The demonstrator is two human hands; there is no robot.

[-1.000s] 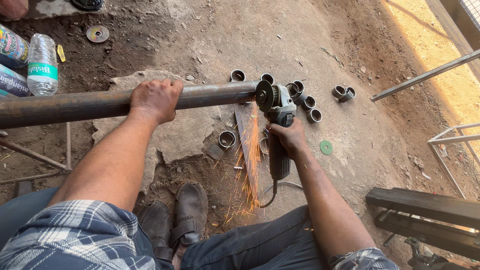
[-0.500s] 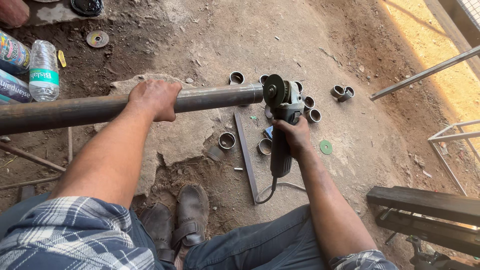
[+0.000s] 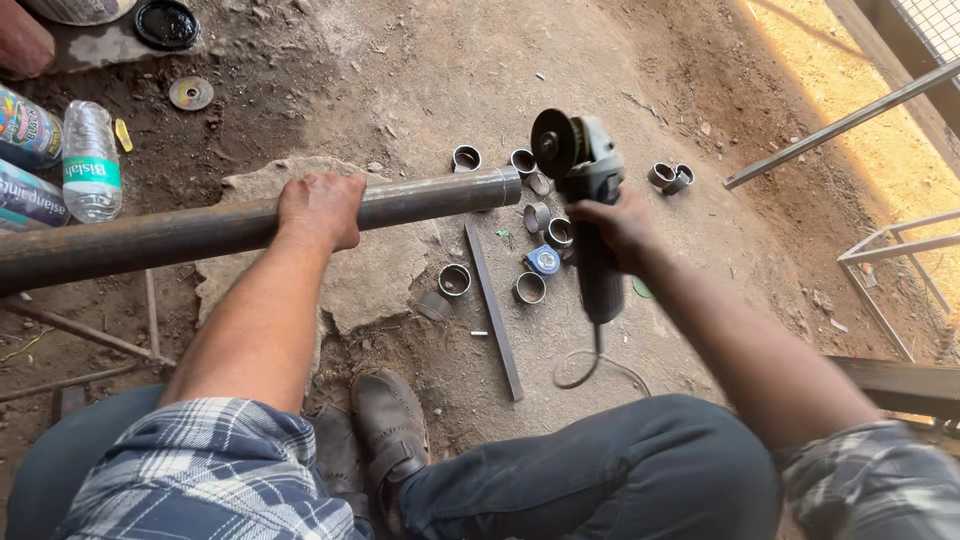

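My left hand (image 3: 322,208) is clamped over the top of the long steel pipe (image 3: 200,232), which rests across a flat stone (image 3: 380,270) with its cut end jutting just short of the angle grinder (image 3: 585,200) that my right hand (image 3: 620,228) grips by the body, disc up and clear of the metal. I can't tell through the blur whether the disc is turning; if it is, it could catch my knee or the trailing cord (image 3: 590,370), and the short cut rings (image 3: 455,280) underfoot could roll the pipe.
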